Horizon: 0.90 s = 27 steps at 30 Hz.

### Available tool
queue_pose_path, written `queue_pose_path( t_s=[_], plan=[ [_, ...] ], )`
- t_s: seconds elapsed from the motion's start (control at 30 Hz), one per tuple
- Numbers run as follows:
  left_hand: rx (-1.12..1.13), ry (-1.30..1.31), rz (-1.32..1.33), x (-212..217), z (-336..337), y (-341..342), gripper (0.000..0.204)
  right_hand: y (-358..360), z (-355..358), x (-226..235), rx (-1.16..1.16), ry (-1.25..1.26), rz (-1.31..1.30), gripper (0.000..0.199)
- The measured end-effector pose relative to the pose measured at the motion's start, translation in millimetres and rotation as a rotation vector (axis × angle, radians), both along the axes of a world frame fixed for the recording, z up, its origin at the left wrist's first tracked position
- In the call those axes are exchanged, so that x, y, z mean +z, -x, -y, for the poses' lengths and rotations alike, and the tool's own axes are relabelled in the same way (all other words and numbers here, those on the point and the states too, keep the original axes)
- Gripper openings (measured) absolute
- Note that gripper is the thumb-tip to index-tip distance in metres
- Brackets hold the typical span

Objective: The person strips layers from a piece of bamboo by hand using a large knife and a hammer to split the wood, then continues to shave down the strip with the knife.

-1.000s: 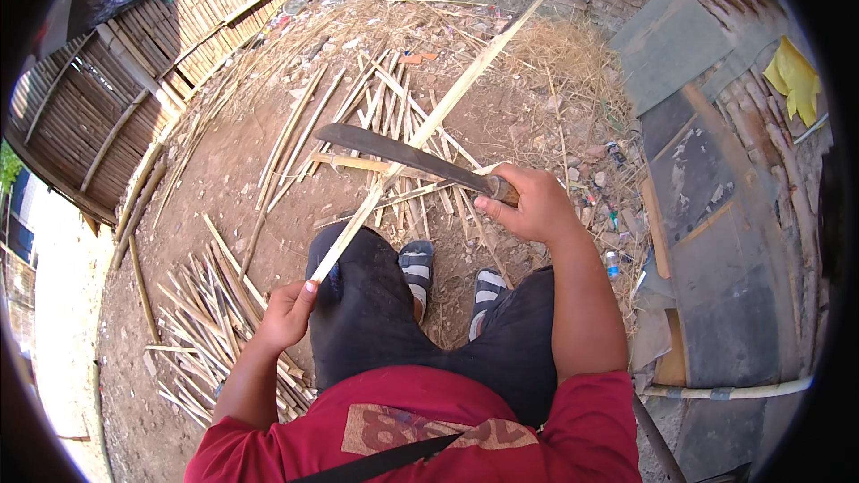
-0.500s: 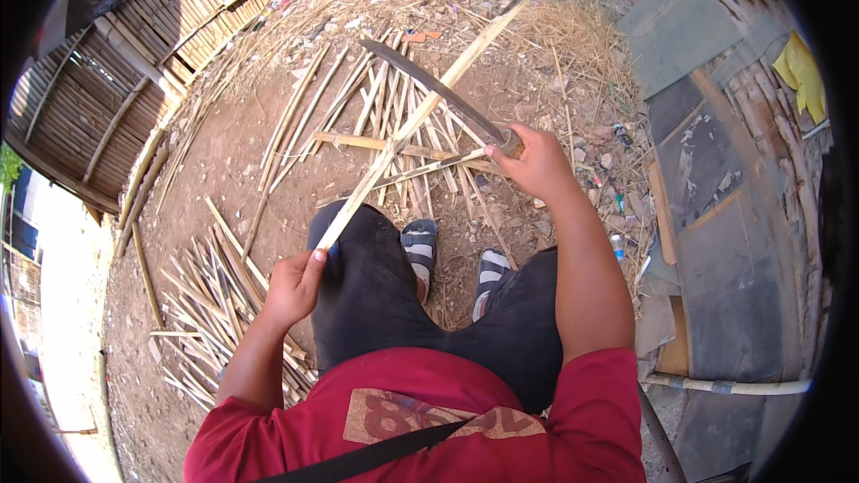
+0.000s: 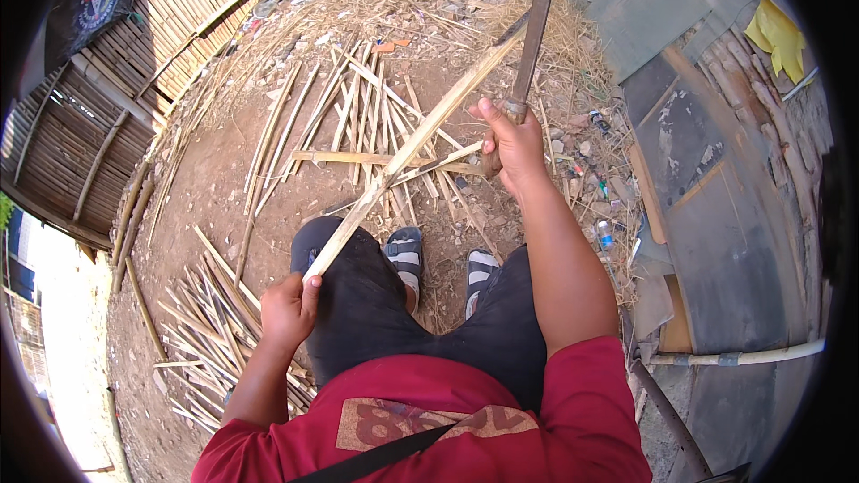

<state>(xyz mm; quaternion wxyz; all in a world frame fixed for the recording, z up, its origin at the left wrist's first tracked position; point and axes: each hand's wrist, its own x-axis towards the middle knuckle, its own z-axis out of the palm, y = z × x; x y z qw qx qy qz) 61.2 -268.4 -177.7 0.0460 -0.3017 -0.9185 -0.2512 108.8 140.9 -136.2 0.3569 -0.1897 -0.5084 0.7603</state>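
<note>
My left hand point(image 3: 288, 309) is closed round the near end of a long pale bamboo strip point(image 3: 443, 114), which slants up and away to the right over my left knee. In my right hand point(image 3: 519, 143) is the wooden handle of a machete, its long dark blade point(image 3: 536, 31) pointing up and away past the strip's far end. Beneath the middle of the strip, a bamboo piece point(image 3: 340, 157) lies crosswise, and a darker stick point(image 3: 440, 163) slants beside it. Whether the blade touches the strip, I cannot tell.
Split bamboo strips point(image 3: 362, 107) lie scattered on the dirt ahead of my feet. A dense pile of strips point(image 3: 210, 331) is at my left. Straw point(image 3: 577, 45) and rubble lie farther off, dark panels point(image 3: 716, 250) at the right, a bamboo wall point(image 3: 80, 134) at the left.
The machete has swung from lying across the bamboo strip, tip to the far left, to pointing up and away on the right. My left hand still grips the strip.
</note>
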Motion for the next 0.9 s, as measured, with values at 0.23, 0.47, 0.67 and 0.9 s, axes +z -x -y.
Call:
queue_pose_path(
  t_s=[0.23, 0.47, 0.67, 0.9],
  plan=[
    [-0.021, 0.164, -0.135, 20, -21, 5, 0.043, -15, -8, 3, -0.056, 0.07, -0.069, 0.027],
    [-0.211, 0.006, -0.286, 99, -115, 14, 0.056, -22, 3, 15, -0.017, 0.104, -0.118, 0.031],
    [-0.342, -0.286, 0.244, 90, -228, 20, 0.035, -20, 19, 8, 0.003, -0.02, -0.091, 0.032],
    [-0.306, -0.469, 0.317, 72, -243, 17, 0.03, -29, 11, 7, 0.045, 0.066, -0.107, 0.032]
  ],
)
